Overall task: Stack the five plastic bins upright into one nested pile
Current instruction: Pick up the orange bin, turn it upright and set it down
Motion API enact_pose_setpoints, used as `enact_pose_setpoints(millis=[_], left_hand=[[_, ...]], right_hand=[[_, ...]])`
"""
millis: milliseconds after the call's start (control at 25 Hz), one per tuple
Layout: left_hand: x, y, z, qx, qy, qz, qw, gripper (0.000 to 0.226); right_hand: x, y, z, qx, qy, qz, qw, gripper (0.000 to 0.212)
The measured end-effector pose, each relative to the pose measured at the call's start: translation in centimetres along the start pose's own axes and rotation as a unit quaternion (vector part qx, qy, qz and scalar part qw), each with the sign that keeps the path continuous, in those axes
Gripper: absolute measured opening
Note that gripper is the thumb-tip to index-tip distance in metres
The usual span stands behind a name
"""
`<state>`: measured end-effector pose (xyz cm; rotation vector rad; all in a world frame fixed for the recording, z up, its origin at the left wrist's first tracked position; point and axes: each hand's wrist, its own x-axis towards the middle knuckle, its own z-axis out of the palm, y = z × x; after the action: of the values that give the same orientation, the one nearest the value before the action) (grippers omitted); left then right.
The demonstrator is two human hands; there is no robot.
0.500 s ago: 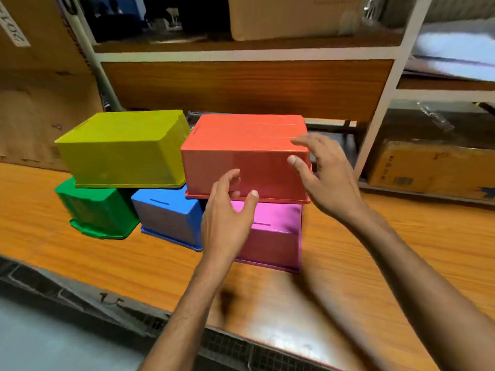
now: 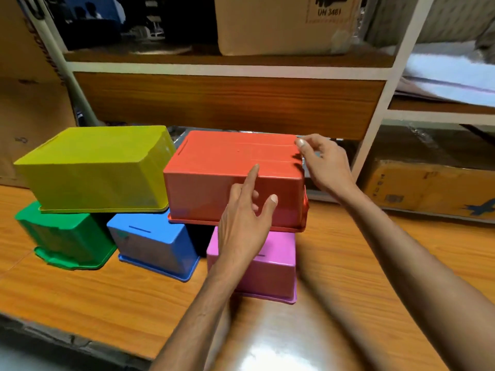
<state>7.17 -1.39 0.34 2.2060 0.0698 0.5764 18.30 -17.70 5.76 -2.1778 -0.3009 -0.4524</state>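
Several plastic bins lie upside down on the wooden table. The green bin, blue bin and pink bin form a bottom row. The yellow bin rests on the green and blue ones. The red bin rests on the blue and pink ones. My left hand is spread against the red bin's front wall, forefinger up at its top edge. My right hand touches the red bin's right end, fingers apart at the far corner.
A shelf unit with a white frame stands right behind the bins. A large cardboard box sits on the shelf above. Another cardboard box sits low at the right. Cardboard leans at the left. The table's front edge is near me.
Both hands have moved forward onto the red bin: the left from in front of the pink bin up to the red front wall, the right to the red bin's right end.
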Motion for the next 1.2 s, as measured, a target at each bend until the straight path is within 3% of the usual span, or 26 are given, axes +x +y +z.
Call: enact_pose_setpoints(millis=[120,240,440,640,920,1080,1200], left_hand=[[0.5,0.8,1.8,-0.011,0.045,-0.048,0.998,0.061],[-0.1,1.9,4.1,-0.066,0.119,-0.088,0.987,0.063],[-1.6,4.2,7.0,-0.084,0.153,-0.138,0.975,0.087],[-2.8,5.0,5.3,-0.124,0.201,-0.101,0.967,0.091],[-2.9,8.3,-2.4,-0.258,0.133,-0.007,0.957,0.073],[-5.2,10.2,-3.9,-0.291,0.038,0.049,0.955,0.068],[-6.7,11.3,-3.2,-0.322,-0.032,0.075,0.943,0.061]], right_hand=[[6.3,2.6,1.1,-0.011,-0.102,0.049,0.994,0.054],[9.5,5.4,3.2,0.092,-0.204,0.112,0.968,0.069],[8.1,7.0,3.1,0.224,-0.183,0.109,0.951,0.031],[3.3,5.2,-2.3,0.3,-0.145,0.074,0.94,0.045],[-5.7,0.7,-12.7,0.269,-0.077,-0.023,0.96,0.064],[-11.8,-0.3,-16.3,0.241,-0.016,-0.011,0.97,0.074],[-16.3,0.1,-18.7,0.257,0.046,0.01,0.965,0.063]])
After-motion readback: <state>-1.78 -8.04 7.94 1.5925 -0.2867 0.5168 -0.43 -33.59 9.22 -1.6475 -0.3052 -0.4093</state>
